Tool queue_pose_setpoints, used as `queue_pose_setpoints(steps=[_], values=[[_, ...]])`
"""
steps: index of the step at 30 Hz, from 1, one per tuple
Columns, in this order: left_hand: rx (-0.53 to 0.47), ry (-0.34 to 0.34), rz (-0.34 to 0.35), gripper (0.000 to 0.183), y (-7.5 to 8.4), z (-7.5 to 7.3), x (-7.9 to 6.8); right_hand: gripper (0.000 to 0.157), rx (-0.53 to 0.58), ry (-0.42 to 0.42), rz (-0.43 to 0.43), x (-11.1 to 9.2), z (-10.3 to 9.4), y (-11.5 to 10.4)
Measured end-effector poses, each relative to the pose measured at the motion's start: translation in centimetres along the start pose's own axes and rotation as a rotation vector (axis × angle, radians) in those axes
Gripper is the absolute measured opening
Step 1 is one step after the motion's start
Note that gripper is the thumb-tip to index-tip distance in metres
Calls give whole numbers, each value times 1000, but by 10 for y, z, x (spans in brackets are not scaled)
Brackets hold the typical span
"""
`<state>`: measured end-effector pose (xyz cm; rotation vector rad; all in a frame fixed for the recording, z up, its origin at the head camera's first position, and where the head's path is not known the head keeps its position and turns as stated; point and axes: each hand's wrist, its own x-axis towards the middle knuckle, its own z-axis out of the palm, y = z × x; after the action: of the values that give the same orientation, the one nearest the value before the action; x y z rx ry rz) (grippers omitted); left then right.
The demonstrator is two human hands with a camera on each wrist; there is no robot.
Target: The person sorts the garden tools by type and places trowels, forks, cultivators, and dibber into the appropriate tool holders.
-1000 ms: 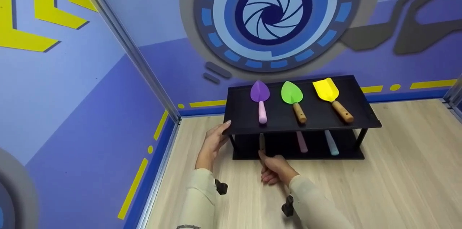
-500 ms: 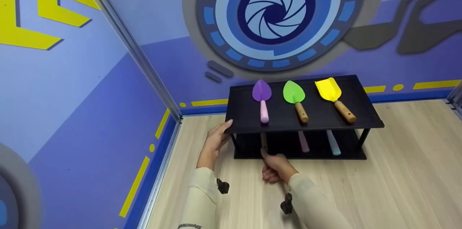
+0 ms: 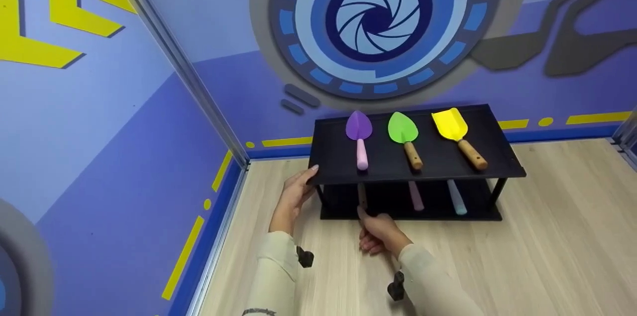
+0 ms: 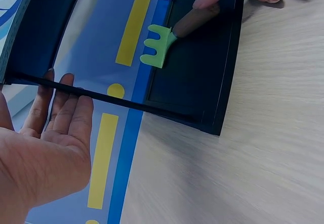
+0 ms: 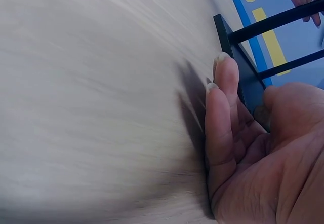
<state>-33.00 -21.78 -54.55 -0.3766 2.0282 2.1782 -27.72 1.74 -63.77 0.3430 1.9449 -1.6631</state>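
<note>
A black two-tier rack (image 3: 438, 159) stands against the back wall. My left hand (image 3: 292, 199) holds its front left corner, thumb on the upper shelf's edge and fingers behind the thin post in the left wrist view. Low at the front, my right hand (image 3: 380, 232) pinches the handle end of a small green hand rake (image 4: 158, 46) between thumb and fingers. The rake lies on the lower shelf; from the head its green tines are hidden under the upper shelf. Its other fingers hang past the shelf edge, close over the tabletop in the right wrist view.
On the upper shelf lie a purple trowel (image 3: 359, 127), a green trowel (image 3: 402, 128) and a yellow scoop (image 3: 450, 125). A pink handle (image 3: 416, 196) and a light blue handle (image 3: 457, 198) show on the lower shelf. Blue printed panels (image 3: 164, 171) rise at left and back.
</note>
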Motion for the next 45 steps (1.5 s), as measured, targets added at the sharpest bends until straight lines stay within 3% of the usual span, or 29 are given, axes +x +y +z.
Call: queue_pose_setpoints(steps=[7,15,36,45], values=[[-22,-19,1,74,-2,1,-1,71,10,3,-1,-2,-3,1],[-19,-56,31,71,0,4,-1,76,44,11,19,-2,-7,-2],[-8,-23,14,75,1,4,-2,71,-23,-17,-12,-1,-4,2],[-49,-13,20,72,-1,2,-5,61,-25,-41,-38,0,-2,5]])
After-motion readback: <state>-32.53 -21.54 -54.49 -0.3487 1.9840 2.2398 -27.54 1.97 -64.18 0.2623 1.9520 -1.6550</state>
